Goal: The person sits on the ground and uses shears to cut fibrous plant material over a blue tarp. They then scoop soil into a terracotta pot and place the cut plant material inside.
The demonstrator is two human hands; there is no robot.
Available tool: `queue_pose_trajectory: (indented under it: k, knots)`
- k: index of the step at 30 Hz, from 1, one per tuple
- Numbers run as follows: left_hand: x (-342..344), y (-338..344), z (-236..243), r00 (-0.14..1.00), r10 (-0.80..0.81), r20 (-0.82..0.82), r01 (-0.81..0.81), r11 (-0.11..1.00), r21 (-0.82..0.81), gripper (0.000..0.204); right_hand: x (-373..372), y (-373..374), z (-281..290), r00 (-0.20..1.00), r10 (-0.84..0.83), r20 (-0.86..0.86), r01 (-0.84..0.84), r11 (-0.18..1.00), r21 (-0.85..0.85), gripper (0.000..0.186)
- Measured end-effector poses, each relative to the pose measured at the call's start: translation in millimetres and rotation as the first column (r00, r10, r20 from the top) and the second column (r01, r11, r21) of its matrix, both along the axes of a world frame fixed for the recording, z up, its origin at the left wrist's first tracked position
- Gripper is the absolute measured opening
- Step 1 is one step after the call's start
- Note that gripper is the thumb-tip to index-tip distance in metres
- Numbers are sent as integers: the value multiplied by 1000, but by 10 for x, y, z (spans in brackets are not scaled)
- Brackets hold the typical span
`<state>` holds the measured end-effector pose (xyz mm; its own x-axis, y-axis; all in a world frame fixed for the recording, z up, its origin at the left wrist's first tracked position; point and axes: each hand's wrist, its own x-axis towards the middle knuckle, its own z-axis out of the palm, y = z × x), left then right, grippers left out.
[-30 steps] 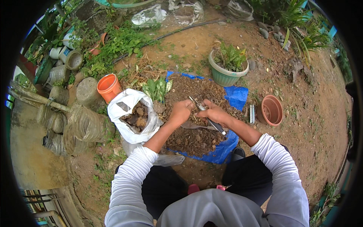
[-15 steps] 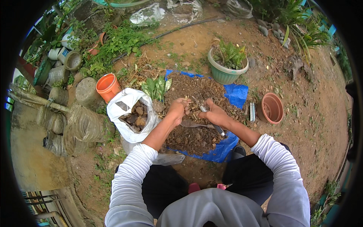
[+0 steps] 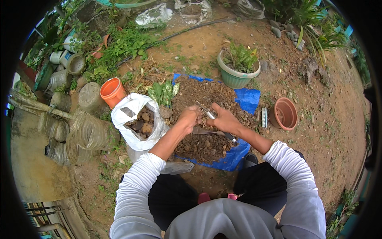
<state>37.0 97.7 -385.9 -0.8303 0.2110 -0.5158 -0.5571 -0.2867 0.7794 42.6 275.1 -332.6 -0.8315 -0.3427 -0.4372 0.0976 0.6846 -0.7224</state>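
Observation:
Over the dark soil (image 3: 203,149) my right hand (image 3: 225,120) is closed around a small hand tool (image 3: 211,114) with a pale handle and a thin, dark pointed end. The tool's kind is hard to make out. Close by its tip, my left hand (image 3: 191,118) has its fingers curled in; what they hold is hidden. A trowel (image 3: 230,137) lies across the soil below my hands, its dark and silver handle toward the right. The soil is heaped on a blue tarp (image 3: 247,99). Just beyond my left hand stands a leafy variegated plant (image 3: 164,92).
Left of the soil are a white plastic bag (image 3: 137,140) of clods and an orange pot (image 3: 112,91). A green pot (image 3: 235,81) with a plant stands at the far edge. To the right sit a brush (image 3: 264,117) and a brown pot (image 3: 285,114). Plastic-wrapped bundles (image 3: 92,130) line the left.
My hands have come slightly closer together, and the tool's thin end now sits nearer my left fingers. Pale stem-like bits at my left fingertips no longer show clearly.

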Motion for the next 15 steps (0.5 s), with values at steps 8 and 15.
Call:
queue_pose_trajectory:
  k: [8, 15]
  knots:
    - [-37, -52, 39, 996, 93, 13, -93, 996, -19, 10, -51, 42, -124, 935, -88, 344, 243, 866, -438, 36]
    - [-108, -86, 84, 904, 421, 76, -421, 907, -13, 11, 40, -58, -180, 937, -116, 329, 247, 887, -390, 45]
